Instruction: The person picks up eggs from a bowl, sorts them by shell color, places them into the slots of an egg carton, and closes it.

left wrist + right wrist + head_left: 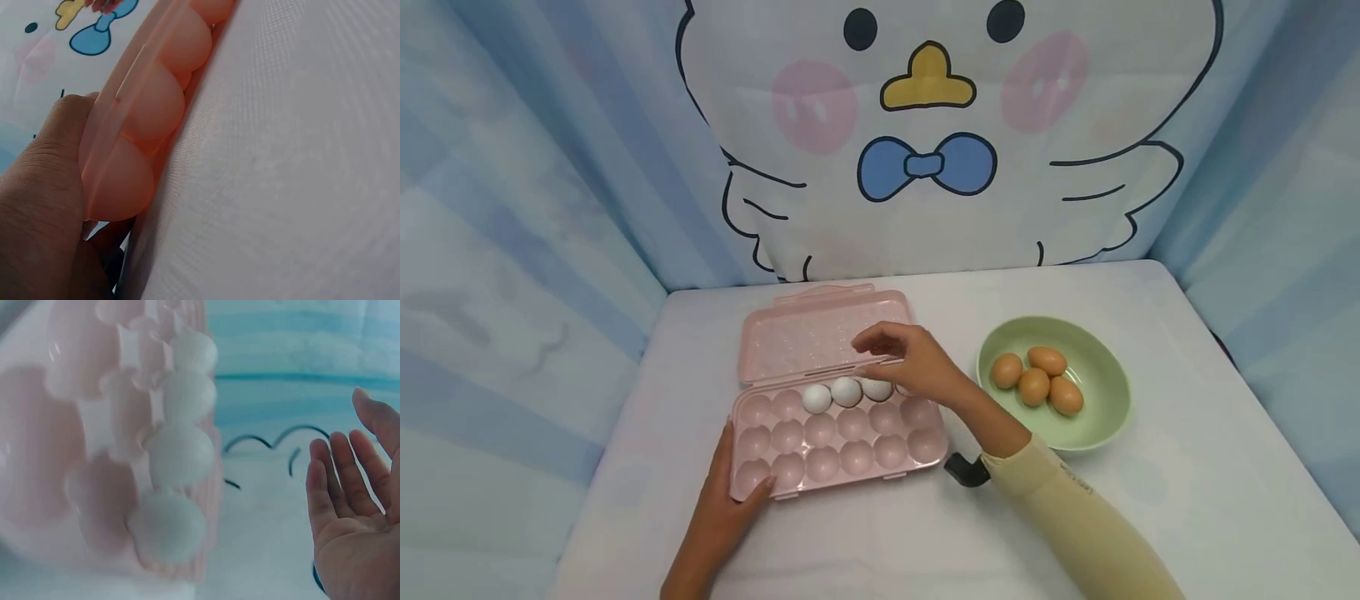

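Note:
A pink egg tray point(821, 429) lies on the table with its lid point(797, 337) folded back. Several white eggs point(847, 392) fill the right part of its back row; the front rows hold no eggs. At the front left corner my left hand point(722, 517) grips the tray, thumb over the top edge. The left wrist view has that hand point(40, 187) against the tray's rounded cups point(156, 103). Over the back row hovers my right hand point(925, 367), partly covering the rightmost egg. In the right wrist view this hand point(353, 519) is empty, fingers extended beside the white eggs point(181, 456).
Right of the tray stands a green bowl point(1108, 375) with several brown eggs point(1033, 387) in it. A black object point(967, 470) shows beside the right forearm, near the tray's corner. Behind the white-covered table point(865, 542) hangs a printed cloth point(925, 233), with blue curtains at both sides.

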